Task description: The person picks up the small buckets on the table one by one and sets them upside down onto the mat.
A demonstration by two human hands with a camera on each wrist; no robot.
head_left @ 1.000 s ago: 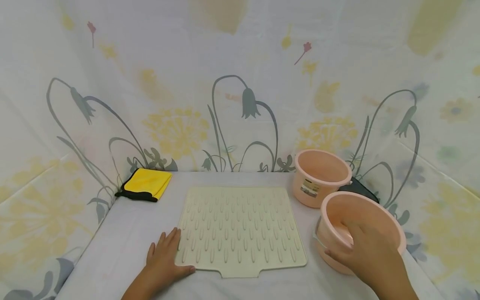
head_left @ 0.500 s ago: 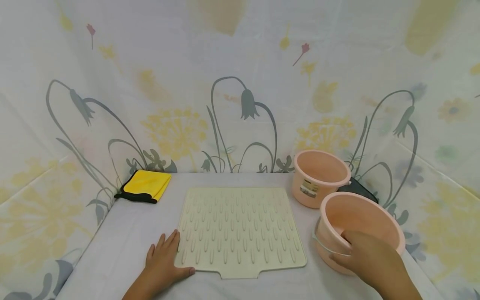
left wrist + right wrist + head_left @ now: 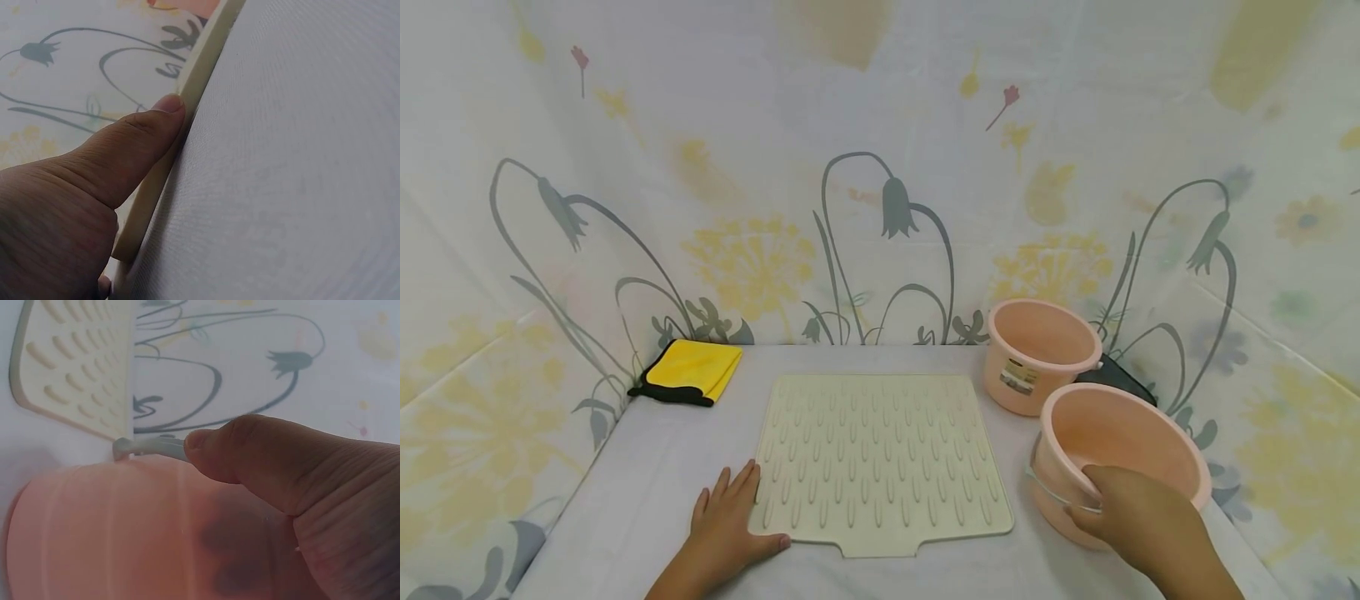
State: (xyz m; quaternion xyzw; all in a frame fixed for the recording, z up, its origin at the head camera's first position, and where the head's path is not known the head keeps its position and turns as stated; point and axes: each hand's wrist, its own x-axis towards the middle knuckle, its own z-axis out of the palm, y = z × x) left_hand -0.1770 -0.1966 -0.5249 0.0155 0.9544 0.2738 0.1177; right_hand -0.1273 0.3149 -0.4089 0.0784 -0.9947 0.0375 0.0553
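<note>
A cream mat with rows of raised ridges and a tab at its front lies flat on the white cloth. My left hand rests at its front left corner, fingers straight along the left edge. In the left wrist view its thumb lies against the mat's edge. My right hand grips the near-left rim of the front pink bucket, its fingers inside and hidden in the head view. In the right wrist view the thumb is on the bucket's pale handle; dark finger shadows show through the wall.
Behind the held bucket stands a second pink bucket with a label. A dark flat object lies partly hidden behind both. At the far left is a folded yellow cloth with black edging. A flower-printed curtain surrounds the table.
My right hand has gone from reaching over the front bucket's opening to gripping its rim, with the thumb at the handle. The left hand and the mat have stayed in place.
</note>
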